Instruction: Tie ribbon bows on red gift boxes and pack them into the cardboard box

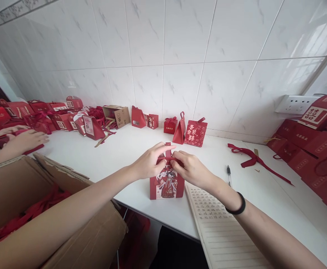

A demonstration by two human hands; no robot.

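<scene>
A red gift box (167, 188) with a printed figure in a robe stands upright at the white table's front edge. Both my hands are at its top, where a red ribbon (168, 152) rises in the middle. My left hand (151, 161) pinches the ribbon from the left side, its index finger stretched over the top. From the right, my right hand (190, 167) is closed with thumb and fingers on the same ribbon. The fingers partly hide the ribbon and the box's upper part.
An open notebook (230, 239) and a pen (229, 175) lie to the right, beyond them a loose ribbon (253, 158). Red boxes (311, 149) are stacked far right; more stand along the wall. A cardboard carton (96, 220) fills the lower left. Another person's hands (23, 140) work at left.
</scene>
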